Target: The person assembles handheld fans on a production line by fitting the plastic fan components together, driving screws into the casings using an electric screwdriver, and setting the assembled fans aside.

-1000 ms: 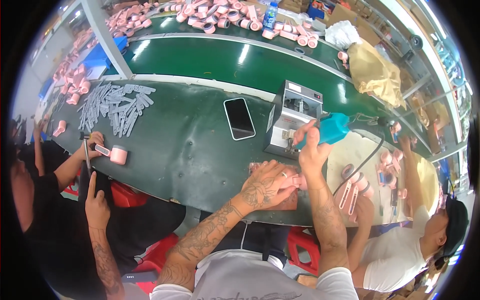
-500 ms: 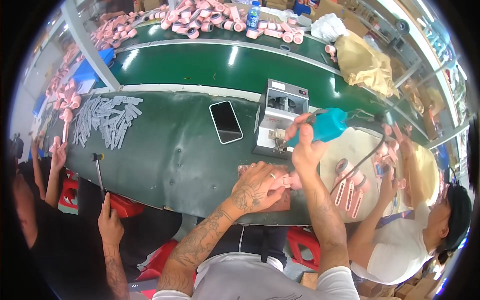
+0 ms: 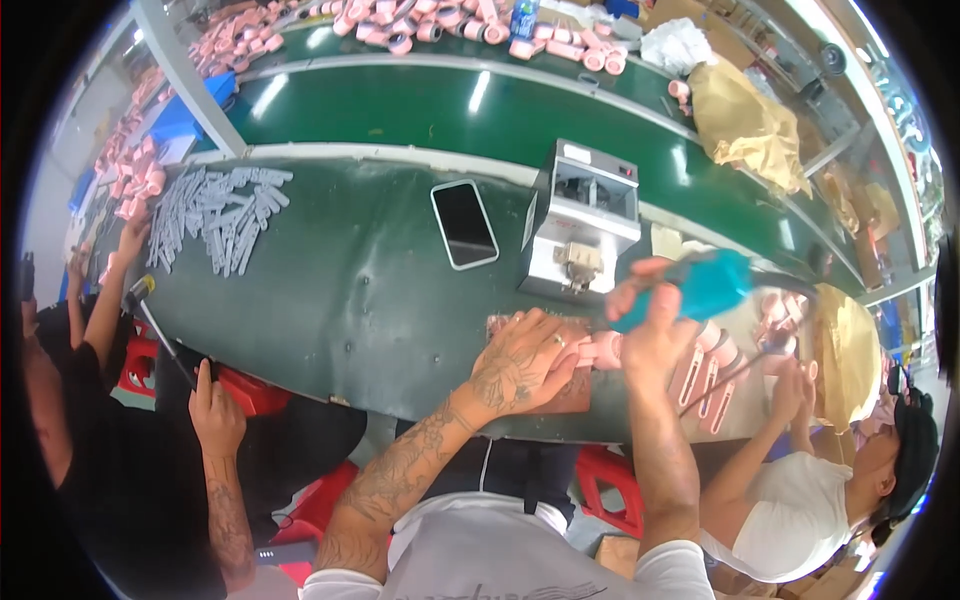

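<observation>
Head view: the left hand (image 3: 522,358) lies spread on a pink part (image 3: 603,349), pressing it down on a brown pad (image 3: 565,392) at the near edge of the green table (image 3: 350,280). The right hand (image 3: 655,325) is clenched around a teal power tool (image 3: 700,285), just above the part. Behind them stands a grey metal box (image 3: 582,222), with a phone (image 3: 464,224) beside it. Grey sticks (image 3: 215,210) lie far left.

A dark phone (image 3: 464,223) lies face up at centre beside a small grey machine (image 3: 583,222), grey sticks (image 3: 215,213) heap at upper left, and pink tubes (image 3: 440,20) line the top.
</observation>
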`<state>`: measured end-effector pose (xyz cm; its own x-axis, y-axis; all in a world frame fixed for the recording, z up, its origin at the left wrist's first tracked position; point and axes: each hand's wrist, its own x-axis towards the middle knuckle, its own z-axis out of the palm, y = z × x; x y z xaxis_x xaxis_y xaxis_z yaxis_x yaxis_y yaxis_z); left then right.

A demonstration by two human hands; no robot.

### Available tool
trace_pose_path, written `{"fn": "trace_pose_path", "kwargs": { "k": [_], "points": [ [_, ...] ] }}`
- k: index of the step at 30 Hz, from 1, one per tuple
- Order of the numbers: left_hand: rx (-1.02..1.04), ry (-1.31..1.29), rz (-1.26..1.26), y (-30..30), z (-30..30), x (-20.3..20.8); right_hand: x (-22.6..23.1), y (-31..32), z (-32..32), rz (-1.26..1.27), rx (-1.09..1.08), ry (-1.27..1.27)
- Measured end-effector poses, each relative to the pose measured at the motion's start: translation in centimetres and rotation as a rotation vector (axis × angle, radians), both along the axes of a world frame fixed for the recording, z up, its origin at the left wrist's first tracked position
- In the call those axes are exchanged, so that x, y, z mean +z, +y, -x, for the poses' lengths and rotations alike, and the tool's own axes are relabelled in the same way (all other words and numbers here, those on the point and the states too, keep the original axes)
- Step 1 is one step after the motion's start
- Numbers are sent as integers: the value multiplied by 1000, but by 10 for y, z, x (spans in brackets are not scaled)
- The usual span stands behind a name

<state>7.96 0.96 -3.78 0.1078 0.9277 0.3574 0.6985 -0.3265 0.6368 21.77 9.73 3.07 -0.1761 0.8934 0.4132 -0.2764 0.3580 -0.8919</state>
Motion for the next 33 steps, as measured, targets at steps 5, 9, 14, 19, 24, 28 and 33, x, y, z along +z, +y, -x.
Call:
{"fn": "trace_pose_path", "kwargs": {
  "k": [5, 9, 14, 19, 24, 28, 33],
  "points": [
    [-27, -24, 8, 2, -1, 0, -7, -21, -28, 33, 25, -43],
    [-15, 52, -50, 3, 1, -8, -11, -27, -28, 57, 10, -66],
    [-23, 52, -46, -1, -1, -5, -19, -29, -33, 85, 31, -54],
    [-48, 53, -34, 3, -3, -5, -41, -26, -37, 45, 49, 6],
    [-38, 62, -3, 6, -2, 3, -35, -23, -29, 52, 58, 12],
    [-41, 97, -9, 7, -4, 7, -34, -23, -29, 32, 32, -9],
    [-40, 59, -115, -2, -2, -4, -35, -36, -28, 184, -57, -89]
  ]
}}
